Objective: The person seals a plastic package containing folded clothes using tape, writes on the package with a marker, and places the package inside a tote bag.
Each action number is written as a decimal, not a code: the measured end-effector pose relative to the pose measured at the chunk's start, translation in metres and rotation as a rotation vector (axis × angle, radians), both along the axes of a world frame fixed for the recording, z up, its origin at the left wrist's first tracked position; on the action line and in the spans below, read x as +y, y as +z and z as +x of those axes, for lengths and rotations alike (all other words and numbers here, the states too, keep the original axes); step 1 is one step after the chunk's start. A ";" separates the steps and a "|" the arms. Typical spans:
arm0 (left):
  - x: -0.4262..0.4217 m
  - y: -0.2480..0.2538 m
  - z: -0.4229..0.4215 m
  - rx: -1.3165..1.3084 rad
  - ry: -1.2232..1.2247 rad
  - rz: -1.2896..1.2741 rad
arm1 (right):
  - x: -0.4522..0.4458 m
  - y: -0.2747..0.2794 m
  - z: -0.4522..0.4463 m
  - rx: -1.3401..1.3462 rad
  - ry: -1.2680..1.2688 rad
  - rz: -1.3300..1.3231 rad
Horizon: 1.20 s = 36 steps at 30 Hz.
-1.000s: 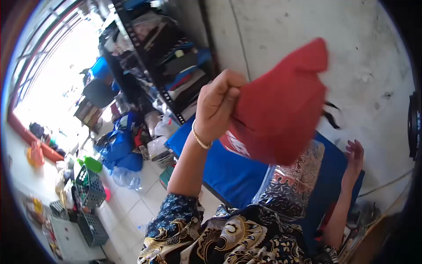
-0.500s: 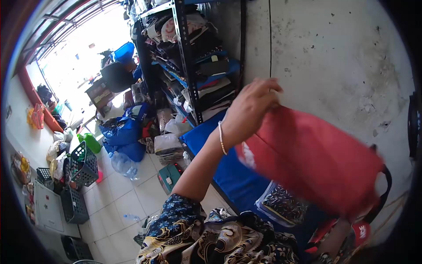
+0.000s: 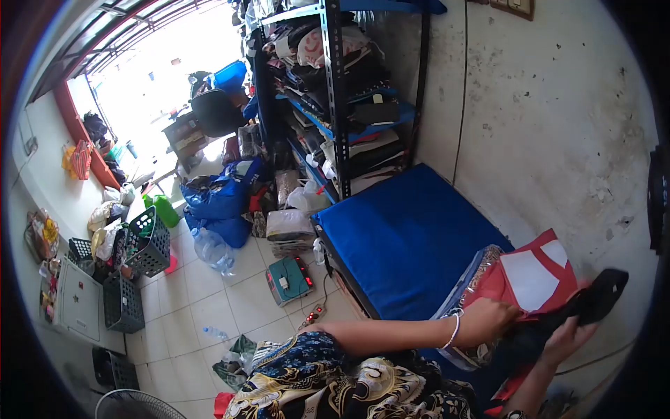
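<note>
A red cloth item (image 3: 481, 300) with a white patch is gripped by my left hand (image 3: 494, 320), whose fingers are closed on it near the right side of the blue-covered surface. Just to the right, my right hand (image 3: 567, 341) has its fingers wrapped round the lower part of a black item (image 3: 601, 293), whose exact kind I cannot make out. The black item touches the red cloth. Under and beside the red cloth lies a patterned stack in clear plastic (image 3: 464, 279), partly hidden by my left forearm.
Metal shelves (image 3: 336, 105) stacked with folded fabric stand behind the blue surface (image 3: 405, 237). On the tiled floor are a green scale (image 3: 289, 279), a power strip (image 3: 314, 315), a large plastic bottle (image 3: 213, 250), blue bags (image 3: 216, 202) and baskets (image 3: 150, 241). A stained wall rises at right.
The red cloth has come down from above the blue surface to the right side, showing its white patch. Both hands are now close together there, and the black item is in my right hand.
</note>
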<state>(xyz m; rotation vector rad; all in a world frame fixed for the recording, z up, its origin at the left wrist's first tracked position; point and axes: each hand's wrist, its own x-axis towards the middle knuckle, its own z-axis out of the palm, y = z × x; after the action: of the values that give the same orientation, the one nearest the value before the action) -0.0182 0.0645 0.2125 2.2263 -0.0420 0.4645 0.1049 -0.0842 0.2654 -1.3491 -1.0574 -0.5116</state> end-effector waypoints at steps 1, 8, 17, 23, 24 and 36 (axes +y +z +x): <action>0.003 -0.001 0.001 -0.038 0.088 0.020 | -0.004 -0.013 0.011 -0.045 -0.129 -0.129; 0.049 0.026 -0.007 -0.359 0.330 -0.533 | 0.025 0.015 -0.031 -0.276 -0.193 -0.624; 0.082 0.042 -0.023 -0.344 0.431 -0.753 | -0.013 0.004 0.011 0.191 0.145 -0.716; 0.114 0.081 -0.052 -0.514 0.437 0.497 | -0.078 0.011 0.051 0.262 0.036 -0.750; 0.116 0.088 -0.050 -0.616 0.500 0.613 | -0.083 0.013 0.044 -0.029 -0.063 -0.751; 0.069 0.066 -0.058 -0.014 0.809 0.307 | -0.034 0.020 -0.037 0.935 0.268 -0.168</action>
<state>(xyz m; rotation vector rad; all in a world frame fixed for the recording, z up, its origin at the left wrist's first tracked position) -0.0757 0.1330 0.2787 2.4749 0.8559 0.9529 0.0682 -0.1179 0.2857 -1.3367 -0.4806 0.4064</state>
